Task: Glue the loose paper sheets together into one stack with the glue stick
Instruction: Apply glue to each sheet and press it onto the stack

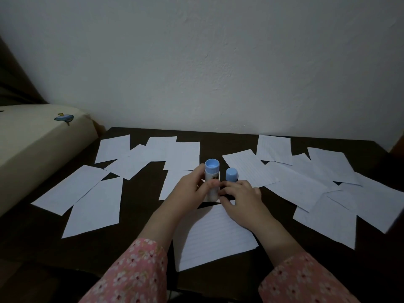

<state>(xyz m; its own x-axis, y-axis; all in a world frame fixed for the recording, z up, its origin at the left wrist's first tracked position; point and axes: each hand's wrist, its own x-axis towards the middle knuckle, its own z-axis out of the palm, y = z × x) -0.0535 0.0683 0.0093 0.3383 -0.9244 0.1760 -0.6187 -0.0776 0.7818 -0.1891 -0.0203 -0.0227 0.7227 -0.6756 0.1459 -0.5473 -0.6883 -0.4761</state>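
L fingers (208, 184) wrap the glue stick (211, 182) at mid-barrel, thumb on the near side, tube held upright w/ its base at or just above the desk (218, 141); can't tell if it touches. The blue end at top faces the camera. R hand (240, 193) lies just beside the tube, fingers curled down at its lower part, tips touching or nearly so; closed on it or only resting, can't tell. A separate blue cap (231, 174) stands just behind the R hand, so the stick looks uncapped, prob. being readied.

Directly below the hands: a lined sheet (214, 237), maybe a few stacked, edges slightly offset, the likely base of the stack. Loose sheets are spread both sides of the desk: left group (94, 204) plain-looking, some overlapping; right group (306, 186) overlapping more. Pink floral sleeves (140, 272) at the bottom of view.

Handling, as a judgement: tube is light, rigid, smooth plastic; mid-barrel grip is good, lower for more pressure. Exposed glue is soft, so press lightly. Sheets are thin, floppy, easy to crease or drag w/ the stick; pin one w/ the free hand near an edge, lift by a corner.
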